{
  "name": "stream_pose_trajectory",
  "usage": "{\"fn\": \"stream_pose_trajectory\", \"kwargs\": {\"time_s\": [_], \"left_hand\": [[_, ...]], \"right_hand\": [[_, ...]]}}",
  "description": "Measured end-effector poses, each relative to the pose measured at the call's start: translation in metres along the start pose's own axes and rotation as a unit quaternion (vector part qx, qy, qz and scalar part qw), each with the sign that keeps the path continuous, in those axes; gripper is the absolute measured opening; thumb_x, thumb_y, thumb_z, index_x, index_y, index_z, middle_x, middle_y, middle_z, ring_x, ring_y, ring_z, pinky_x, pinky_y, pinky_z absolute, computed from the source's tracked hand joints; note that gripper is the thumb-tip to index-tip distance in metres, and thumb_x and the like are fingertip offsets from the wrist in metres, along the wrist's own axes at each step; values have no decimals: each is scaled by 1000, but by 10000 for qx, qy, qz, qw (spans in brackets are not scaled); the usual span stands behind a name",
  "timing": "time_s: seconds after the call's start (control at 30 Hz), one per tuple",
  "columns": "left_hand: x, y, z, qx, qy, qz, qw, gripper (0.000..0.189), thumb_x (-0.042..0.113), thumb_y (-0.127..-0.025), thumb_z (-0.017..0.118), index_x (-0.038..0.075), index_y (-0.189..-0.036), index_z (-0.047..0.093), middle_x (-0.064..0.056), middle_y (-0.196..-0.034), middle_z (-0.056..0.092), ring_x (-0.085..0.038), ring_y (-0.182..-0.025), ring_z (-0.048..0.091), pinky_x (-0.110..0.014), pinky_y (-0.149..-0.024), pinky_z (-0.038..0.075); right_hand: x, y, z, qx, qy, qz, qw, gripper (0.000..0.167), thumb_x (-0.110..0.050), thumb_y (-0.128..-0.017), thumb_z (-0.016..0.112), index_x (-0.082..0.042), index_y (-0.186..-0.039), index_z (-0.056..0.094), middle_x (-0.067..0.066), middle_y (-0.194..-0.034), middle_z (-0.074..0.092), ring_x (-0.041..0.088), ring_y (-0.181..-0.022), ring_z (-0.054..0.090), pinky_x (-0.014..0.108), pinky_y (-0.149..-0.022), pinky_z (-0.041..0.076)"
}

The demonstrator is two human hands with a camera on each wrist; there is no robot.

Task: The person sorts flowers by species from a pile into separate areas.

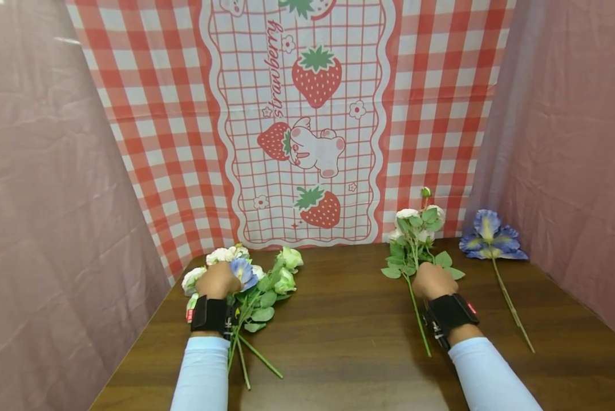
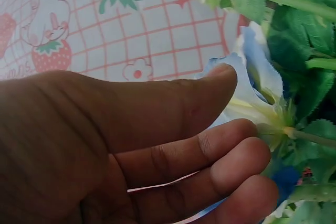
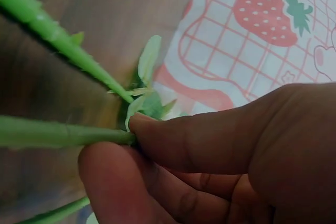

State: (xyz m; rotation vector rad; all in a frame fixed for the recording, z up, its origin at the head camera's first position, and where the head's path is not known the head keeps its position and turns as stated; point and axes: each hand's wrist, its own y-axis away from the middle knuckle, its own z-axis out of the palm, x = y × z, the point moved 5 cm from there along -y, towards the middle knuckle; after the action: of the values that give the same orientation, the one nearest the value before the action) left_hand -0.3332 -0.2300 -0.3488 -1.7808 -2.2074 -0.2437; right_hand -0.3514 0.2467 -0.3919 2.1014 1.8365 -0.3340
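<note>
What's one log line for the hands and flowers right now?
left hand: at blue flower, thumb and fingertips apart | right hand: pinches green stem | other blue flower: untouched, rightmost

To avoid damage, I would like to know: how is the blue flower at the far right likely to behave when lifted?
The blue flower may feel light, as it is one bloom on a slim stem. The bloom end may dip, being much wider than the stem. Its thin-looking petals could crease if squeezed.
</note>
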Motion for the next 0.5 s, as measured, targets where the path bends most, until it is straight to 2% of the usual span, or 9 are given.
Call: {"fn": "stream_pose_trajectory", "kwargs": {"time_s": [0.17,0.27,0.4,0.5], "left_hand": [[-2,-2,4,-85,27,-123,9999,54,24,-82,82,-7,-123,66,-33,-124,64,-50,-107,65,-64,-83,52],[-2,-2,5,-127,-2,-134,9998,54,25,-82,83,-7,-122,66,-33,-125,64,-50,-108,64,-64,-84,52],[-3,-3,6,-161,-10,-114,9998,46,24,-81,83,-6,-113,69,-31,-118,66,-46,-103,66,-62,-82,53],[-4,-3,6,-184,14,-137,9997,35,23,-80,83,-3,-100,71,-25,-105,70,-42,-96,67,-60,-80,53]], "right_hand": [[6,0,2,-64,-83,21,9999,16,-4,-93,56,7,-96,67,32,-98,64,40,-80,61,52,-64,51],[9,0,1,-59,-49,19,10000,16,-5,-92,58,6,-96,68,30,-95,64,42,-80,62,56,-66,50],[12,-1,0,-66,95,7,9999,20,-7,-91,60,7,-102,68,33,-102,65,47,-88,63,62,-72,50],[13,-3,-1,-127,126,22,9998,20,-8,-90,61,7,-102,68,34,-105,65,48,-92,62,64,-75,50]]}}
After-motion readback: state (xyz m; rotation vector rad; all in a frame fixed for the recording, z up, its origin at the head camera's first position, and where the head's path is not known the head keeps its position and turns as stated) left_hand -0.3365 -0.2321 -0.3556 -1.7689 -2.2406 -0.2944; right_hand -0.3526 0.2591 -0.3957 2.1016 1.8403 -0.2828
